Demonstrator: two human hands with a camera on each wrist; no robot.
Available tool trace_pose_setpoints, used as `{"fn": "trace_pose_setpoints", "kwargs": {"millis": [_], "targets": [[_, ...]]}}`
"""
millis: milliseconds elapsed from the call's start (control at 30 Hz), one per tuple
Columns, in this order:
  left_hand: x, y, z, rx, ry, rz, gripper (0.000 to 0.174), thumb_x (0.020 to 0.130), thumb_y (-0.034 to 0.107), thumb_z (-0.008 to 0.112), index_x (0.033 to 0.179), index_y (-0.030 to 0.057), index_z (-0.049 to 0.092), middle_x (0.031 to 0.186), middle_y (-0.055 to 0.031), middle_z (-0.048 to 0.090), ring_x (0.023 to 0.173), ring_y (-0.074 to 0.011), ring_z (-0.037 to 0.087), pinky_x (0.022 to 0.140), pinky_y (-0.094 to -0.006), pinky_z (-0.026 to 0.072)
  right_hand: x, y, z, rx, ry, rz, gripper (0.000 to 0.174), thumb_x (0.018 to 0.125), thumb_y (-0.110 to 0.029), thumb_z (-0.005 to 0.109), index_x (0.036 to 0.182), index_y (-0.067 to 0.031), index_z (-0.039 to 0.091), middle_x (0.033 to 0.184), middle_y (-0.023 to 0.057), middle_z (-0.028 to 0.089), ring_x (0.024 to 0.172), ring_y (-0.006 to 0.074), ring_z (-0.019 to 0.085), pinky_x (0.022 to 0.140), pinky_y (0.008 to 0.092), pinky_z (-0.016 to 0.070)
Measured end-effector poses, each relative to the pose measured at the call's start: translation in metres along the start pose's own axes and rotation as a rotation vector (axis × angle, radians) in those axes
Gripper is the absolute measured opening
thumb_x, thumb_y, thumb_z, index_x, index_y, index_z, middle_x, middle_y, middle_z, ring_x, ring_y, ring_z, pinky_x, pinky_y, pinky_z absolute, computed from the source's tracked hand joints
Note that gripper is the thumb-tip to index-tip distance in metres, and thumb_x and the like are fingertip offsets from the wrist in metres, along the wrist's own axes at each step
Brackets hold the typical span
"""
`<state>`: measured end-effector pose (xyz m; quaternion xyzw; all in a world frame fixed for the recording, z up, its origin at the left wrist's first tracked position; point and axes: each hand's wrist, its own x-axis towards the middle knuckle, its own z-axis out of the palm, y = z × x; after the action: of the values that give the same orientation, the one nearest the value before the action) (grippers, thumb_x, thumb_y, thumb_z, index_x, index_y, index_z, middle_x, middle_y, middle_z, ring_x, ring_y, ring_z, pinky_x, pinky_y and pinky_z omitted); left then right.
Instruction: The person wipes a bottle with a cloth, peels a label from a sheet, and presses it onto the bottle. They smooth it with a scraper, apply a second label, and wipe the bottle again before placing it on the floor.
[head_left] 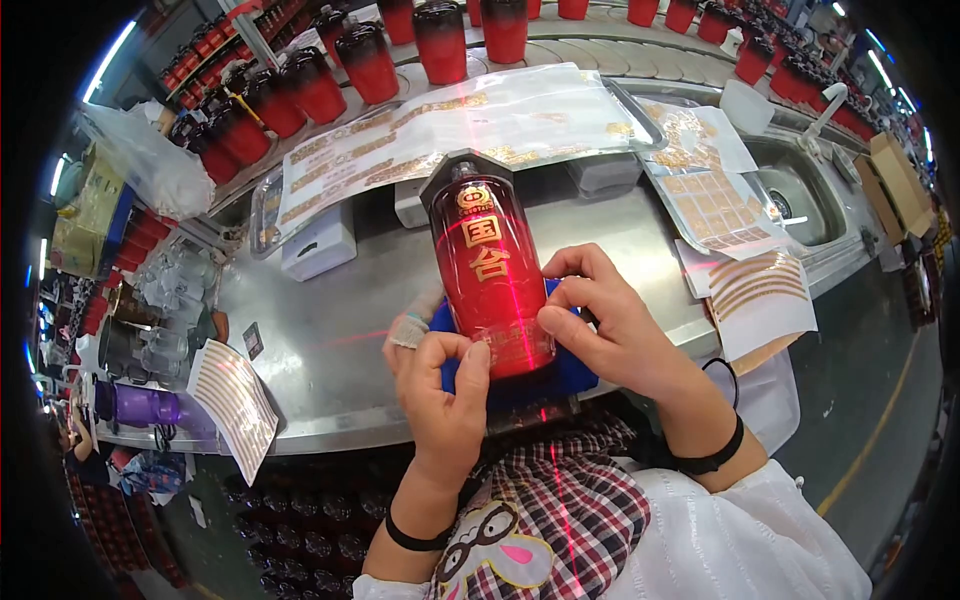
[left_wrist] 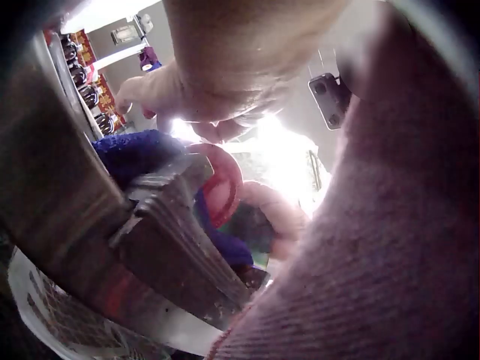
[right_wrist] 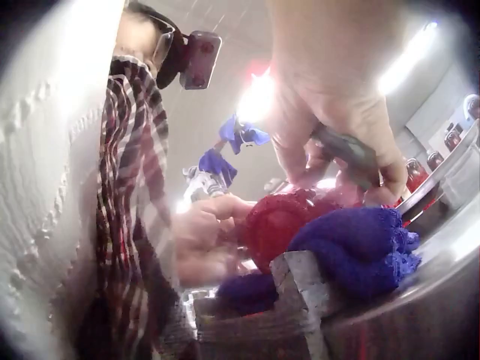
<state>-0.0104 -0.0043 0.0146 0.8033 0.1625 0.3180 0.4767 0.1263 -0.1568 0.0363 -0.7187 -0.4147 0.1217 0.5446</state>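
Note:
A glossy red bottle (head_left: 490, 250) with a dark top and gold characters leans back on a blue cloth pad (head_left: 575, 365), its base toward the person. Across its lower front runs a faint strip of small gold lettering (head_left: 515, 342). At the strip's left end my left hand (head_left: 440, 390) pinches with thumb and forefinger; a pale wrap covers one finger. My right hand (head_left: 615, 325) has curled thumb and forefinger at the bottle's right side, close to the strip's other end. In the right wrist view, fingers of both hands surround the red base (right_wrist: 274, 232), with bunched blue cloth (right_wrist: 356, 247) beside it.
Sheets of gold stickers (head_left: 400, 140) lie behind the bottle, with more (head_left: 715, 205) beside a sink (head_left: 800, 195). Curved gold strips fill sheets at left (head_left: 235, 405) and right (head_left: 760, 295). Red-black bottles (head_left: 440, 45) line the conveyor (head_left: 570, 50) at the back.

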Motion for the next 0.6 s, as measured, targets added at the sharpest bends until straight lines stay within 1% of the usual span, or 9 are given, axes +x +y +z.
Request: {"fn": "trace_pose_setpoints", "kwargs": {"millis": [67,100,200,267,367,433,467,500,600], "targets": [[0.004,0.007,0.002,-0.013,0.033,0.068,0.014,0.086,0.013,0.066,0.08,0.0026,0.059,0.125,-0.024,0.057,0.118,-0.0374,0.045,0.106,-0.0476,0.0306,-0.002,0.0,0.0,0.002,0.001,-0.009,0.019,0.086,-0.017,0.073,0.084,-0.0019,0.062,0.115,0.0164,0.05,0.107,0.0303,0.053,0.092,0.0393,0.0441],[0.004,0.006,0.002,0.004,0.03,0.071,0.014,0.086,0.013,0.066,0.08,0.0025,0.059,0.126,-0.0245,0.057,0.119,-0.0376,0.045,0.106,-0.0476,0.0304,-0.003,-0.001,0.0,0.003,0.002,-0.013,0.019,0.086,-0.017,0.073,0.084,-0.0022,0.062,0.116,0.0164,0.05,0.108,0.0304,0.053,0.093,0.0396,0.0437],[0.003,0.005,-0.002,0.066,0.019,0.091,0.013,0.086,0.013,0.066,0.081,0.0022,0.06,0.13,-0.0257,0.056,0.121,-0.0382,0.045,0.106,-0.0478,0.0298,-0.002,0.0,0.003,-0.042,0.009,-0.065,0.015,0.087,-0.016,0.071,0.084,-0.0041,0.062,0.119,0.0126,0.048,0.113,0.0237,0.049,0.095,0.0349,0.0411],[0.003,0.007,-0.003,0.114,0.02,0.124,0.013,0.086,0.013,0.066,0.082,0.0021,0.061,0.132,-0.0262,0.055,0.123,-0.0386,0.044,0.107,-0.0479,0.0292,0.0,-0.005,0.001,-0.046,-0.032,-0.094,0.015,0.087,-0.015,0.071,0.083,-0.0044,0.062,0.12,0.013,0.048,0.115,0.0243,0.049,0.096,0.0354,0.0407],[0.008,0.016,-0.001,-0.012,0.027,0.127,0.013,0.087,0.013,0.065,0.083,0.0023,0.06,0.131,-0.0256,0.056,0.126,-0.0382,0.044,0.109,-0.0481,0.0275,0.003,-0.024,-0.021,-0.112,-0.06,-0.137,0.014,0.085,-0.013,0.072,0.083,-0.0044,0.062,0.122,0.0134,0.048,0.117,0.0248,0.048,0.097,0.0354,0.0403],[0.01,0.011,0.0,-0.076,0.023,0.073,0.013,0.088,0.013,0.064,0.083,0.0025,0.06,0.132,-0.0252,0.056,0.127,-0.0375,0.044,0.11,-0.0478,0.0259,0.014,-0.039,-0.044,-0.185,-0.056,-0.181,0.014,0.084,-0.012,0.073,0.082,-0.0041,0.061,0.123,0.013,0.048,0.117,0.0247,0.049,0.096,0.0349,0.0403],[0.011,0.008,0.001,-0.11,0.018,0.047,0.013,0.089,0.014,0.063,0.083,0.0026,0.06,0.132,-0.025,0.056,0.128,-0.0372,0.044,0.111,-0.0476,0.0252,0.023,-0.049,-0.06,-0.167,-0.018,-0.133,0.014,0.084,-0.011,0.073,0.081,-0.0043,0.061,0.119,0.0123,0.051,0.116,0.0236,0.05,0.095,0.0343,0.0402],[0.012,0.004,0.0,-0.115,-0.002,0.045,0.013,0.09,0.014,0.062,0.083,0.0031,0.059,0.133,-0.0247,0.056,0.125,-0.0358,0.046,0.111,-0.0468,0.0253,0.038,-0.042,-0.078,-0.336,0.023,-0.261,0.015,0.084,-0.012,0.073,0.08,-0.0043,0.062,0.115,0.0115,0.054,0.114,0.0217,0.051,0.094,0.0339,0.0403],[0.012,-0.006,0.002,-0.088,-0.032,0.093,0.013,0.095,0.011,0.054,0.087,0.0014,0.055,0.141,-0.0257,0.048,0.119,-0.0207,0.048,0.097,-0.0312,0.0376,0.101,-0.026,-0.113,-0.416,0.117,-0.032,0.021,0.087,-0.021,0.071,0.084,-0.002,0.062,0.115,0.0111,0.056,0.111,0.0223,0.052,0.093,0.0314,0.0417]]}}
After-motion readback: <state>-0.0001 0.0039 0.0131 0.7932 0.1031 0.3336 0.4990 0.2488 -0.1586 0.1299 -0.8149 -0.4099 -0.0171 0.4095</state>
